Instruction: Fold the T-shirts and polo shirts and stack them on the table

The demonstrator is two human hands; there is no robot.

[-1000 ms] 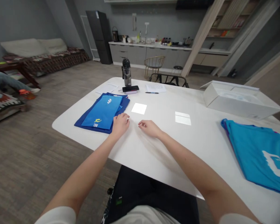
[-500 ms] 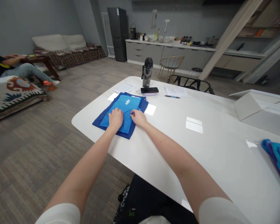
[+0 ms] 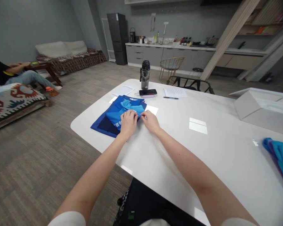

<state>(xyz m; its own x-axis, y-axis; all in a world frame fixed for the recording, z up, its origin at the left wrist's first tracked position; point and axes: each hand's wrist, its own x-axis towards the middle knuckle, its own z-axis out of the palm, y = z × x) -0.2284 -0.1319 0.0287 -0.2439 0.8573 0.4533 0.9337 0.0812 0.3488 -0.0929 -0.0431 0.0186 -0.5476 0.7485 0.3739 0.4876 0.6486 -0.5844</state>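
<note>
A light blue printed garment (image 3: 115, 117), probably a shirt, lies bunched on top of folded dark blue clothing (image 3: 112, 106) at the table's left end. White print shows near its lower edge. My left hand (image 3: 129, 123) is closed, its fingers gripping the light blue cloth at the right of the pile. Close beside it, my right hand (image 3: 151, 121) pinches the right edge of the same cloth between thumb and fingers. Part of the garment is hidden behind my left hand.
A black-capped bottle (image 3: 145, 75), phone (image 3: 148, 92), pen (image 3: 171, 98) and papers (image 3: 175, 92) lie beyond the pile on the white table (image 3: 174, 131). A white box (image 3: 261, 110) and more blue clothing (image 3: 281, 157) are at the right. Someone sits far left (image 3: 21, 73).
The light blue garment, flat with its white logo showing, is now bunched up and pulled toward the right. Both hands have shifted right with it, uncovering the dark blue cloth.
</note>
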